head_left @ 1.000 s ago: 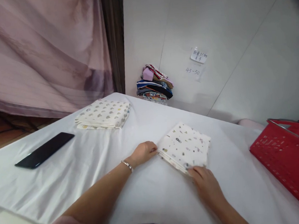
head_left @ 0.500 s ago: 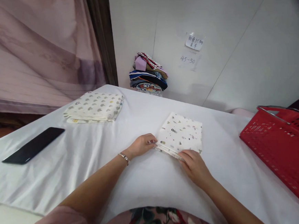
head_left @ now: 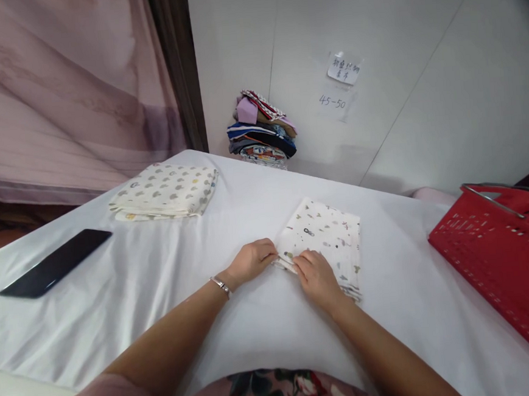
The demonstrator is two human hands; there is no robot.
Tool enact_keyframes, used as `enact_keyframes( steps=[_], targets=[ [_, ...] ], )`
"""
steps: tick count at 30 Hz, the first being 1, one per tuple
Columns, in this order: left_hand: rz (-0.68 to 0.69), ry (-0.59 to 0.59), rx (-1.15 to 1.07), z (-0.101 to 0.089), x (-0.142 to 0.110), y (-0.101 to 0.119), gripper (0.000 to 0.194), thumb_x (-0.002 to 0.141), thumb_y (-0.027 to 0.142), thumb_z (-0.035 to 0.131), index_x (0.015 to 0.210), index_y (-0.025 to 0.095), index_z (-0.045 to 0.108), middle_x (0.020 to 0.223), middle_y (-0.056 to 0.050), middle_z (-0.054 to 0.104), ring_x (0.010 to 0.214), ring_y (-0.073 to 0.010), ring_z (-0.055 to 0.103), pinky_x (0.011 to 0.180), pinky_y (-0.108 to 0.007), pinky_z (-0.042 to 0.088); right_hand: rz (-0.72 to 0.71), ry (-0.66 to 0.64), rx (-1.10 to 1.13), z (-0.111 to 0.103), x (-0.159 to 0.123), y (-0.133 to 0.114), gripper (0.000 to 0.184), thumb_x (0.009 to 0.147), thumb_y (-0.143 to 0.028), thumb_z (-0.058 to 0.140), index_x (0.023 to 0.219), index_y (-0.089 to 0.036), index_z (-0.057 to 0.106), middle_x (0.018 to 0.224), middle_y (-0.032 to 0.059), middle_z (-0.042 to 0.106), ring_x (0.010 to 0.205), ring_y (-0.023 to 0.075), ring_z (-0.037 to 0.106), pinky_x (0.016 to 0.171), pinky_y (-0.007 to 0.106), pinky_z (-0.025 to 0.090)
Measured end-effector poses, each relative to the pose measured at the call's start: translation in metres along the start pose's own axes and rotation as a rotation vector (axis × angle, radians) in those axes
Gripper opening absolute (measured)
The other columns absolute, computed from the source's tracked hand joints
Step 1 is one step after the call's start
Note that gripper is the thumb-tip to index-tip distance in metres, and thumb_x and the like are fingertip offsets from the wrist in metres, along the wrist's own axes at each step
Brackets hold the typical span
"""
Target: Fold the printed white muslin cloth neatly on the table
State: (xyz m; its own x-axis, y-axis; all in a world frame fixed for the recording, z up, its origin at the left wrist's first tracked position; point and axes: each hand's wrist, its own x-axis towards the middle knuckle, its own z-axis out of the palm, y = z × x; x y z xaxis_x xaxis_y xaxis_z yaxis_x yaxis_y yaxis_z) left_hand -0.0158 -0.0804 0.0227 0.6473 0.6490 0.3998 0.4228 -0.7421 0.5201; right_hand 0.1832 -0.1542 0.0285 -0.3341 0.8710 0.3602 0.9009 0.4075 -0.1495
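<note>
A small folded cloth [head_left: 324, 233], white with tiny printed motifs, lies flat on the white-covered table. My left hand [head_left: 254, 258] pinches its near left corner between thumb and fingers. Close beside it, my right hand [head_left: 316, 276] is closed on the cloth's near folded edge, covering part of that edge. Several layers show at the cloth's near right corner. Farther left rests a second folded cloth [head_left: 167, 190], cream with grey prints, touched by neither hand.
A black phone [head_left: 56, 263] lies at the left of the table [head_left: 161, 279]. On the right stands a red plastic basket [head_left: 503, 264] with a metal handle. Stacked folded clothes [head_left: 261, 128] are behind the table's far edge, by a wall [head_left: 370, 31] with paper labels.
My right hand has slid left along the near edge, closer to my left hand, uncovering the cloth's near right corner. My left hand stays at its corner.
</note>
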Motion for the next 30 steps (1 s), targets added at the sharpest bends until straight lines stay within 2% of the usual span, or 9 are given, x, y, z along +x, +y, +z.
enact_keyframes(
  steps=[4,7,10,14,21,26,30],
  targets=[
    [0.049,-0.021,0.085,-0.003,0.001,0.002,0.025,0.089,0.024,0.039,0.082,0.019,0.061,0.084,-0.003,0.06,0.079,-0.0132,0.055,0.069,-0.024,0.043,0.003,0.015,0.008,0.002,-0.003,-0.001,0.022,0.089,-0.017,0.039,0.088,-0.017,0.061,0.081,0.0048,0.054,0.076,0.0164,0.046,0.069,0.029,0.033],
    [0.025,-0.033,0.052,-0.004,0.0,0.003,0.022,0.089,0.024,0.04,0.084,0.019,0.06,0.086,-0.003,0.059,0.08,-0.0129,0.055,0.071,-0.024,0.043,0.008,0.013,0.009,0.002,-0.004,-0.002,0.022,0.088,-0.016,0.04,0.088,-0.018,0.062,0.081,0.005,0.054,0.076,0.0164,0.046,0.069,0.028,0.034],
    [-0.024,-0.037,-0.033,-0.003,-0.002,0.002,0.016,0.084,0.03,0.049,0.092,0.02,0.059,0.092,-0.002,0.058,0.076,-0.0117,0.055,0.069,-0.024,0.045,0.009,0.031,0.021,0.003,-0.005,-0.002,0.023,0.089,-0.016,0.039,0.088,-0.018,0.062,0.08,0.0049,0.054,0.077,0.0163,0.046,0.069,0.028,0.034],
    [-0.059,-0.049,-0.099,0.0,-0.004,0.0,0.026,0.076,0.03,0.059,0.101,0.022,0.057,0.097,-0.002,0.056,0.07,-0.0101,0.054,0.065,-0.024,0.046,0.003,0.069,0.056,0.004,-0.006,-0.002,0.024,0.089,-0.017,0.038,0.089,-0.018,0.062,0.081,0.0048,0.054,0.076,0.0164,0.046,0.068,0.029,0.035],
    [-0.093,-0.002,-0.127,0.009,-0.003,-0.003,0.018,0.075,0.015,0.054,0.091,0.021,0.058,0.092,0.0,0.054,0.067,-0.0088,0.052,0.064,-0.023,0.046,0.012,0.105,0.107,0.006,-0.006,-0.002,0.026,0.091,-0.019,0.036,0.089,-0.017,0.061,0.082,0.0051,0.055,0.076,0.0168,0.046,0.069,0.029,0.036],
    [-0.084,-0.013,-0.149,0.006,-0.003,-0.002,0.019,0.075,0.018,0.056,0.093,0.021,0.06,0.093,0.0,0.055,0.069,-0.009,0.053,0.064,-0.023,0.046,0.016,0.115,0.109,0.006,-0.005,-0.003,0.026,0.09,-0.019,0.036,0.087,-0.018,0.061,0.081,0.0048,0.055,0.075,0.0164,0.046,0.069,0.029,0.036],
    [-0.093,-0.008,-0.175,0.004,-0.003,-0.001,0.017,0.076,0.021,0.057,0.093,0.021,0.061,0.093,-0.001,0.056,0.069,-0.009,0.054,0.064,-0.023,0.046,0.038,0.066,0.094,0.003,-0.004,-0.006,0.023,0.09,-0.022,0.038,0.088,-0.017,0.061,0.082,0.0047,0.055,0.077,0.0167,0.047,0.07,0.029,0.036]
  ],
)
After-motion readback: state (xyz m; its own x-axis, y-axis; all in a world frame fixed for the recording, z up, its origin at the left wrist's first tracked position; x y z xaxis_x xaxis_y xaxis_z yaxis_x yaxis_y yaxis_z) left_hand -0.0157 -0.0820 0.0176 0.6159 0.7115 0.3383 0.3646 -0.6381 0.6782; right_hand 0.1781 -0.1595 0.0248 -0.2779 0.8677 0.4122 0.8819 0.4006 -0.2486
